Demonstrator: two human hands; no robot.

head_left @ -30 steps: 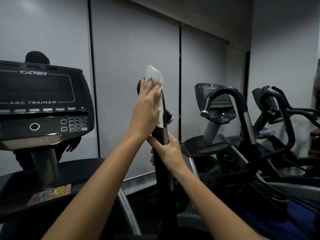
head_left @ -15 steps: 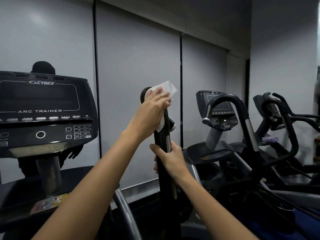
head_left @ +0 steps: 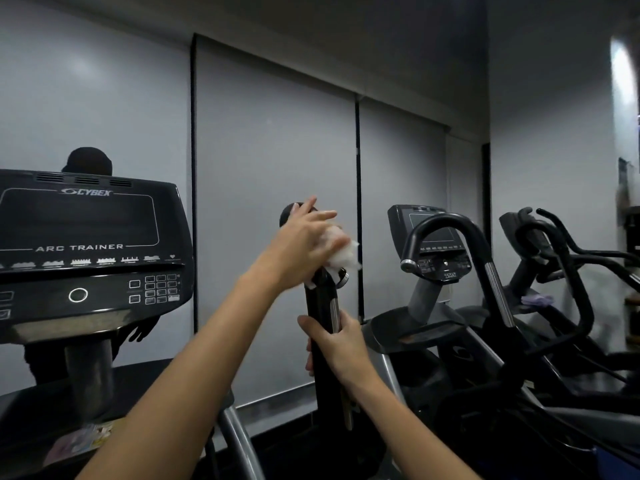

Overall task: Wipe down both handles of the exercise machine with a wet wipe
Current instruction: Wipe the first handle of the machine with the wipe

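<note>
The black upright handle [head_left: 323, 306] of the arc trainer stands in the middle of the view, its rounded top just above my left hand. My left hand [head_left: 304, 244] lies over the upper grip and holds a white wet wipe [head_left: 341, 252] against it; the wipe bunches out on the right side. Lower down, my right hand [head_left: 337, 344] grips the handle's shaft around a silver strip. The machine's other handle [head_left: 88, 161] shows only as a dark rounded top behind the console.
The black Cybex console [head_left: 86, 251] fills the left. A neighbouring machine with a curved black handle [head_left: 450, 230] and its own console stands to the right, with further machines beyond it. Grey blinds cover the wall behind.
My left hand has turned over the top of the handle and the wipe has slid from the top down to the right side of the grip. The view has tilted upward.
</note>
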